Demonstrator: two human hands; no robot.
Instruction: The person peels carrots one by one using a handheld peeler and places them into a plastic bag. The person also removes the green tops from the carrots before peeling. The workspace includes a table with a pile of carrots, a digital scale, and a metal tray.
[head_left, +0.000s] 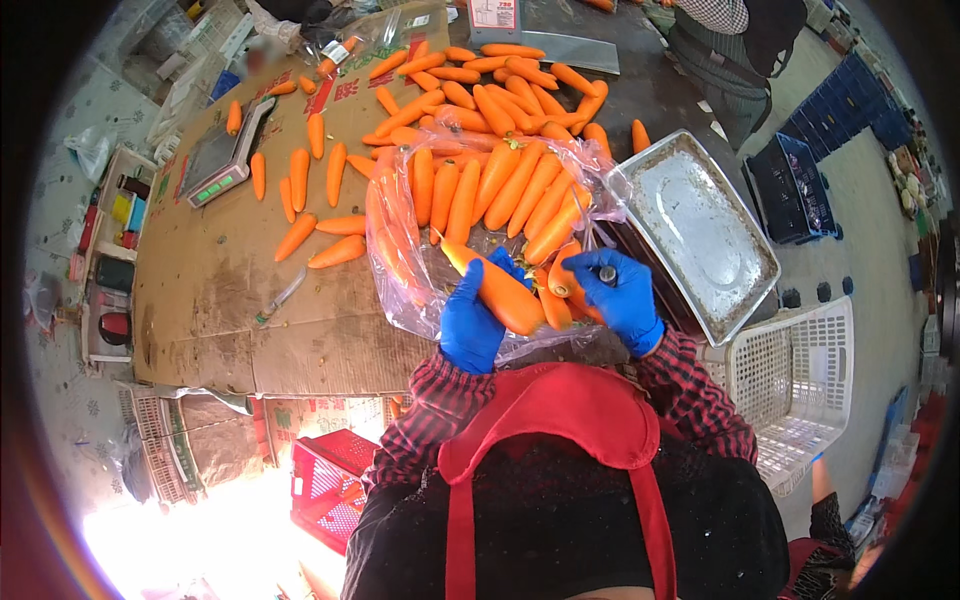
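My left hand (471, 319), in a blue glove, grips a large carrot (499, 289) with its thin tip pointing up and left. My right hand (619, 300), gloved alike, is closed around a small handled tool (607, 275). Only the tool's round dark end and a thin shiny part show, so its exact kind cannot be told. Just beyond both hands, a clear plastic bag (390, 300) lies spread with a row of carrots (495, 180) in it. More carrots (555, 300) and some green trimmings sit between my hands.
Loose carrots (487, 105) are heaped behind the bag on the cardboard-covered table (202, 315). A digital scale (225, 157) stands at the left, near a peeler-like tool (281, 296). To the right are a metal tray (705, 232) and a white crate (795, 382). Another person (720, 67) stands at the far right.
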